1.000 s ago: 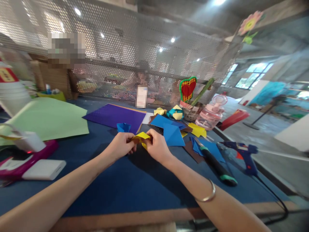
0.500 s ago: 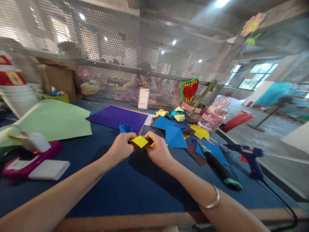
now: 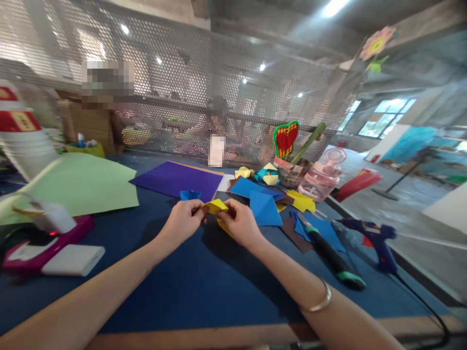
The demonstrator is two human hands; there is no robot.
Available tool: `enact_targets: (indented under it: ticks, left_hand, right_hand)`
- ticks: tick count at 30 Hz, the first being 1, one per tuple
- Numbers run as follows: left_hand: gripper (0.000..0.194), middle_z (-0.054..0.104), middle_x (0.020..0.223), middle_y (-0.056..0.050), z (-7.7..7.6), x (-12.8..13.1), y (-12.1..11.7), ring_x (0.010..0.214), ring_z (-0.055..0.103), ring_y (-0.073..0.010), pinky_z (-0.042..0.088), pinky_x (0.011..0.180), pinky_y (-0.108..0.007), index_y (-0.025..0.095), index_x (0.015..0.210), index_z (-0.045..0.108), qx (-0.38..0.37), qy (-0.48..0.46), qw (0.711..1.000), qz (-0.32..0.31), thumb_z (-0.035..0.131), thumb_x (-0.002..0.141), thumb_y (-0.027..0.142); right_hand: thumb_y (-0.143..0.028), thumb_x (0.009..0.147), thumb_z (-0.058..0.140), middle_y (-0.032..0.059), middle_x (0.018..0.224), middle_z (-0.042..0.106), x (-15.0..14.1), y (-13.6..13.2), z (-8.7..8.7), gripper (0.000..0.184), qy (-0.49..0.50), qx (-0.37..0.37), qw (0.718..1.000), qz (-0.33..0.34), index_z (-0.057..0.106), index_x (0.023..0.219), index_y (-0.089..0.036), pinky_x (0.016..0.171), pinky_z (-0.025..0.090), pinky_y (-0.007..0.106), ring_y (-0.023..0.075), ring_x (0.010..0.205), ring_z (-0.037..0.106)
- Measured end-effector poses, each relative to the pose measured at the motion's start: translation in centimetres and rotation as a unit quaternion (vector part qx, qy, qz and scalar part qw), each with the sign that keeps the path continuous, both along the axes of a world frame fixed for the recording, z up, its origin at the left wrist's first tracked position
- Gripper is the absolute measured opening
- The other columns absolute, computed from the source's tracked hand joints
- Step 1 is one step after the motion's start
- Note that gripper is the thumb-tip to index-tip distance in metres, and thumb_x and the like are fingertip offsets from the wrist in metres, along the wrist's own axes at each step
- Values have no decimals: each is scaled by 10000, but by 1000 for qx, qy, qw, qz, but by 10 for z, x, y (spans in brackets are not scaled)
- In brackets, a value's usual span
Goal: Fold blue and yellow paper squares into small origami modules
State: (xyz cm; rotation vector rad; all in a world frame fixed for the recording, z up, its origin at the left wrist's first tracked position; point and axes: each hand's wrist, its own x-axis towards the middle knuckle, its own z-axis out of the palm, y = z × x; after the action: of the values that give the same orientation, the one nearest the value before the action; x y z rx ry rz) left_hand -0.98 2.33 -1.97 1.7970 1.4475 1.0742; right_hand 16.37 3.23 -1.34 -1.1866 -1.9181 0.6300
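A folded piece of yellow paper (image 3: 216,206) is held between both hands over the blue tabletop. My left hand (image 3: 184,218) pinches its left side, thumb and fingers closed. My right hand (image 3: 241,222) grips the right side, and part of the yellow paper hangs below its fingers. Just behind my left hand lies a small folded blue paper piece (image 3: 189,195). Flat blue paper squares (image 3: 264,208) lie to the right of my right hand. The fingers cover parts of the yellow paper.
Purple sheets (image 3: 178,179) and a pale green sheet (image 3: 91,182) lie at the left. A power strip (image 3: 22,250) and white power bank (image 3: 75,260) sit front left. At right are a black-and-green cutter (image 3: 337,260), glue gun (image 3: 379,243) and pink bottle (image 3: 319,177).
The yellow paper has turned between my fingers; its flat diamond face now shows as a creased, bent shape, with more paper visible below my right fingers.
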Motion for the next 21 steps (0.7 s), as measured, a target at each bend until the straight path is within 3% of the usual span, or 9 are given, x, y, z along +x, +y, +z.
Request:
enact_targets:
  ticks: [11, 21]
  left_hand:
    - [284, 479, 454, 40, 12, -3, -6, 465, 409, -105, 263, 475, -226, 185, 517, 547, 14, 44, 998, 31, 548, 745, 354]
    - [275, 331, 439, 80, 14, -1, -7, 444, 255, -61, 163, 454, -217, 177, 499, 456, -88, -125, 988, 13, 634, 615, 351]
  right_hand:
    - [-207, 787, 616, -8, 687, 623, 1, 0, 3, 22, -64, 39, 997, -30, 605, 788, -187, 567, 345, 230, 131, 617, 530]
    - [-157, 777, 557, -27, 651, 574, 0, -7, 7, 83, -44, 57, 997, -6, 514, 717, -195, 546, 327, 219, 113, 579, 486]
